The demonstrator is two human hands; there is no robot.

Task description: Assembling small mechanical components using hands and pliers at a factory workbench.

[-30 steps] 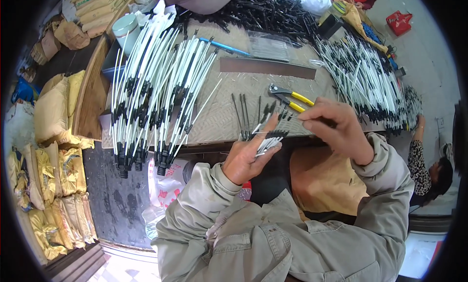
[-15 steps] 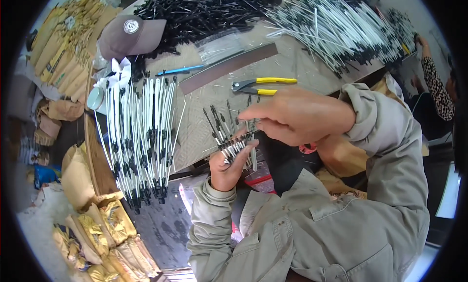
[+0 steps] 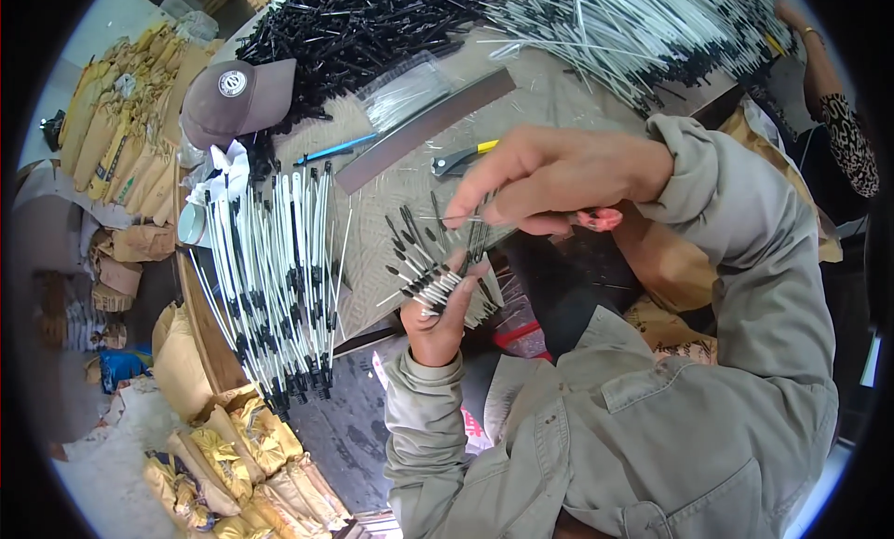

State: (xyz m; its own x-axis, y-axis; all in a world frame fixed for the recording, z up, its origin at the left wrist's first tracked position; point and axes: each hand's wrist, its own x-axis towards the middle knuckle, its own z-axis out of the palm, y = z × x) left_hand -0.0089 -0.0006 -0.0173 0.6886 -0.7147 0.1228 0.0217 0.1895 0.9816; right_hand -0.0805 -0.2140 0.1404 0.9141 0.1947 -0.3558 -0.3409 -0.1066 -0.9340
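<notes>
My left hand [image 3: 438, 323] is closed around a fanned bundle of thin white rods with black ends [image 3: 438, 286], held over the table's near edge. Just above and to the right of it, my right hand [image 3: 549, 180] pinches a thin, needle-like piece [image 3: 438, 218] between thumb and fingers. Its exact kind is too fine to make out. Part of the cutting pliers [image 3: 452, 163], with yellow handles, shows behind my right hand. A small red thing [image 3: 599, 219] appears beneath that hand; I cannot tell whether it is held.
White rods with black fittings [image 3: 270, 287] overhang the table's left edge. Beyond lie a metal strip [image 3: 424, 129], a blue pen-like stick [image 3: 337, 150], a cap [image 3: 237, 101], a black heap [image 3: 363, 27] and a white-rod pile [image 3: 643, 27]. Another person's arm [image 3: 819, 68] reaches in at far right.
My right hand has shifted slightly left with the thin piece and now covers most of the pliers' handles. The bundle in my left hand has tilted and fanned out. The whole view has shifted a little.
</notes>
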